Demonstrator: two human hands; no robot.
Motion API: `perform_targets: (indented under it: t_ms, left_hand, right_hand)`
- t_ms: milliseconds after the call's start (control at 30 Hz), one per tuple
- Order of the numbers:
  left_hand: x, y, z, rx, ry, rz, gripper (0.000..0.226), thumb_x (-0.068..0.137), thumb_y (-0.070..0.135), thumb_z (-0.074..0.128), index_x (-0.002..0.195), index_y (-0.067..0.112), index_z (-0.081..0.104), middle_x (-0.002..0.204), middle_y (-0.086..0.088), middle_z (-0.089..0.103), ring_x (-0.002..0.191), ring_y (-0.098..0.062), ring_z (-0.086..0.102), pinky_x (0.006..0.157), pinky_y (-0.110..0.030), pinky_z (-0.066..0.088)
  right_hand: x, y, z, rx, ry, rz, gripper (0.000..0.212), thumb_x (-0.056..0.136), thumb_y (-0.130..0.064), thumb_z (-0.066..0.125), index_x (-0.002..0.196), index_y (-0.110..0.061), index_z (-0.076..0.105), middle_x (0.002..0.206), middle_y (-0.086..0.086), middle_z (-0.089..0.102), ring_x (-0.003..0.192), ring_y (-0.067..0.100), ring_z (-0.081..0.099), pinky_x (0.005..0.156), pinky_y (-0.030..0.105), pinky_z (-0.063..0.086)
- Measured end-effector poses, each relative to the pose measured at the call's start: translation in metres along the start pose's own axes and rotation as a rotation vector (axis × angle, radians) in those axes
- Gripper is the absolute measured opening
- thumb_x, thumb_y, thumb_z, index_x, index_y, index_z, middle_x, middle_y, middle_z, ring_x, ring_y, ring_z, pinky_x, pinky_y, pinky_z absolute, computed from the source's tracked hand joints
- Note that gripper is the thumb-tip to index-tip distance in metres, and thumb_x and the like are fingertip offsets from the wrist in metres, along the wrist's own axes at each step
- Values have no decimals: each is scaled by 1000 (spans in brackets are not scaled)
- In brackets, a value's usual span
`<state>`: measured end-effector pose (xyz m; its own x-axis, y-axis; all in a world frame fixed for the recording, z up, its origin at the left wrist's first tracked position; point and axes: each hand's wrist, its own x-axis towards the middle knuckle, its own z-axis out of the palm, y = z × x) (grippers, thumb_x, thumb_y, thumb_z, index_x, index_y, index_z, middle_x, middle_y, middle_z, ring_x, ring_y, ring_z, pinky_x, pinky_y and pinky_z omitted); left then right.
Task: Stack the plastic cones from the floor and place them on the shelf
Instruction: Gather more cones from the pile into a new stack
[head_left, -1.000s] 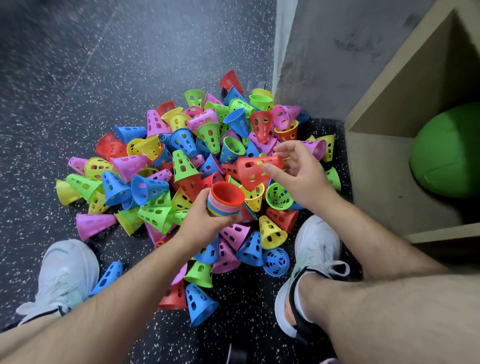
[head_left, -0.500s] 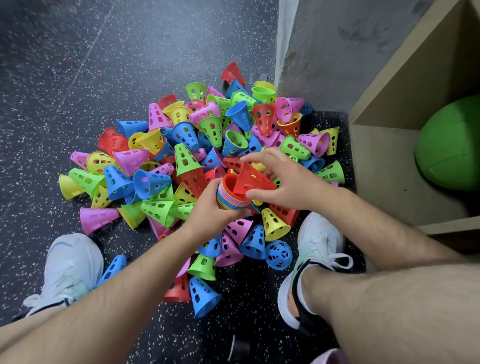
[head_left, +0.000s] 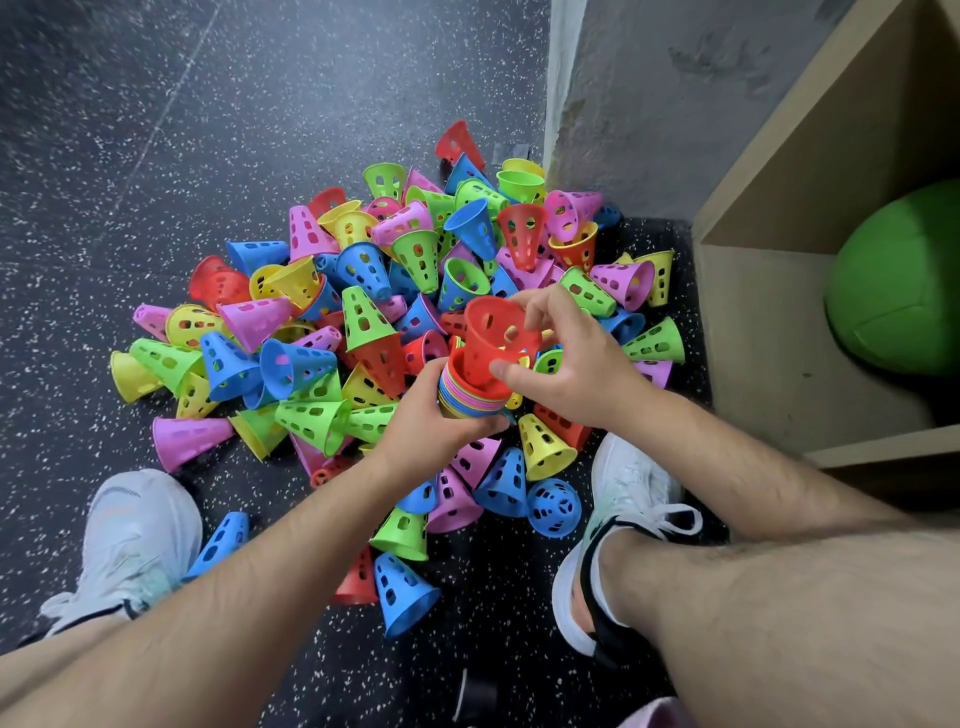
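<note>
While a short stack (head_left: 467, 402) of nested cones is gripped from below by the left hand (head_left: 431, 415), a red cone (head_left: 491, 338) is pinched by the right hand (head_left: 566, 374) at its top, seemingly not fully seated. Dozens of loose cones (head_left: 322, 322) are left on the floor (head_left: 156, 156) beside the shelf (head_left: 769, 338), in which only a green ball (head_left: 898, 280) is seen.

Bare, hairy forearms (head_left: 249, 571) and right shin (head_left: 753, 613). White mesh left shoe (head_left: 140, 540) and right shoe (head_left: 628, 483); white laces (head_left: 670, 519), black ankle collar (head_left: 592, 587). Pink fabric edge (head_left: 654, 714).
</note>
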<state>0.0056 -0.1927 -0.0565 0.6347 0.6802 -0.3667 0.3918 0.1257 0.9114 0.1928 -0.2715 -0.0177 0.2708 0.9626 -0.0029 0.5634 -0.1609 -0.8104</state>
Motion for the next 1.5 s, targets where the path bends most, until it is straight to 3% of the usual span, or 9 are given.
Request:
perform_targets:
  t_ms: [167,300,433,533,667,933,1067,1233,1500]
  left_hand:
    - [3,0,2,-16,13,19,66,75,12,91,129,22,54,113,2,69,93,-10,73,76,-21,58]
    - [5,-2,4,17,-8,27,65,78,12,89,133,20,53,112,3,68,89,-1,70,72,-17,55]
    - [5,-8,8,18,-12,-5,70,75,16,92,132,21,53,112,4,68,91,-3,71,75,-17,56]
    - [3,-15,10,46,-37,-20,73,73,16,93,133,21,52,113,5,68,91,0,69,76,-15,54]
    - [-2,-23,16,83,-67,-25,72,71,21,95,131,23,54,113,5,69,95,-2,69,81,-16,52]
    - [-7,-24,24,121,-81,-13,74,70,24,95,131,25,54,113,7,68,95,-1,68,79,-11,52]
    - [-8,-26,22,107,-78,-22,77,70,24,96,135,25,53,117,9,68,100,-1,68,83,-14,52]
    - [-7,-28,18,68,-56,-24,74,71,17,95,133,22,54,115,5,70,97,-4,70,80,-15,53]
    - [0,-28,12,92,-39,-15,75,70,22,96,132,25,54,115,6,69,100,-8,70,89,-26,56]
  right_hand:
    - [-6,3,-2,-156,-198,51,74,86,-55,68,148,-38,31,145,-18,47,133,4,45,111,35,40]
    - [-10,9,-3,-314,-361,81,81,85,-68,61,153,-41,28,153,-15,40,141,7,34,115,34,32]
    - [-13,27,-8,-155,-238,138,66,89,-62,59,147,-40,37,148,-18,44,135,-2,39,110,28,35]
    - [-21,47,-9,-171,-110,90,28,90,-34,63,117,-31,60,121,-17,60,118,1,51,102,34,45]
    - [-45,67,3,-320,-235,-21,5,80,-21,67,79,-25,68,110,-10,68,110,11,55,99,37,46]
    - [-66,86,16,-569,-499,-31,32,83,-42,58,109,-36,76,138,-21,56,126,13,38,104,37,33]
    - [-68,83,15,-508,-391,-23,42,89,-36,60,130,-28,66,143,-16,54,131,13,40,109,40,34]
    - [-65,76,10,-286,-120,43,52,86,-43,75,128,-15,65,136,-1,59,130,13,48,113,33,37]
    - [-51,60,-15,0,137,243,60,73,-56,81,120,-27,57,112,-21,56,103,-9,52,86,15,44]
